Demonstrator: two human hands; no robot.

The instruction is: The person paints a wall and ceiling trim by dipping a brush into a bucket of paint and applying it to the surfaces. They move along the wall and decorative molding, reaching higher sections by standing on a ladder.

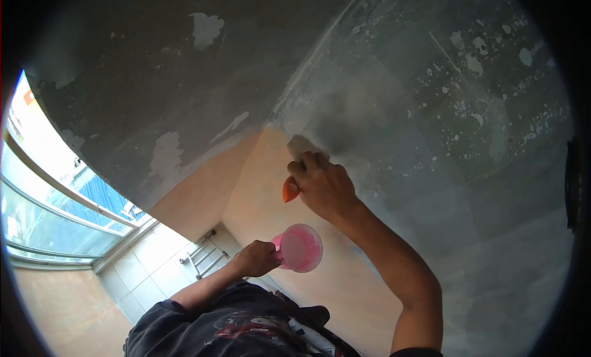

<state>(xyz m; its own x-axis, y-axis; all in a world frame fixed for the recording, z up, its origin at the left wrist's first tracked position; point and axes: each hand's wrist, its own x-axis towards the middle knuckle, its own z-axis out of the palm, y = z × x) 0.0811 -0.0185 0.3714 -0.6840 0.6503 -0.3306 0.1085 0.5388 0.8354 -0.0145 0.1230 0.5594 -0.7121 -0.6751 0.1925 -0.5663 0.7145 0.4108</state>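
My right hand [321, 183] is closed round the orange handle of a scraper [299, 146], its blade against the wall near the corner where grey surface meets peach wall. The orange handle end sticks out below my fingers. Lower and to the left, my left hand [257, 258] grips a pink cup [301, 248] by its handle. Pale material shows inside the cup. The grey wall [431, 141] has scattered light patches, and the darker grey surface [154, 80] at the upper left has several pale patches too.
A curved window [55, 203] with a metal frame stands at the left. Below it are white tiles [148, 268] and a metal rack [206, 258]. A dark round-edged object [572, 184] is at the far right edge. Peach wall [246, 203] lies behind my hands.
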